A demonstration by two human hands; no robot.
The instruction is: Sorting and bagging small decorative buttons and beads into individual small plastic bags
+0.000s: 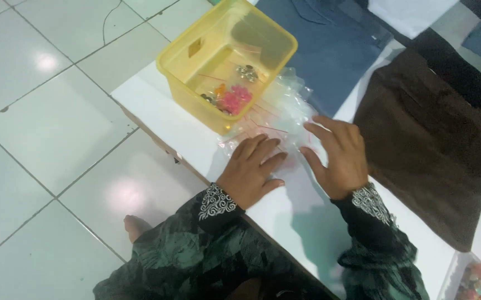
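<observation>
Both hands flat on clear plastic zip bags.
Left hand (250, 172) and right hand (337, 158), fingers spread, press the pile of clear red-striped plastic bags (276, 114) lying beside the yellow plastic tub (188, 72).

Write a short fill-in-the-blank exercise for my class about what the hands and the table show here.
1. Both hands, left hand and right hand, rest on a pile of clear plastic ____.
2. The tub beside the pile is ____ in colour.
3. A ____ cloth lies right of the right hand.

Missing words: bags; yellow; brown
</observation>
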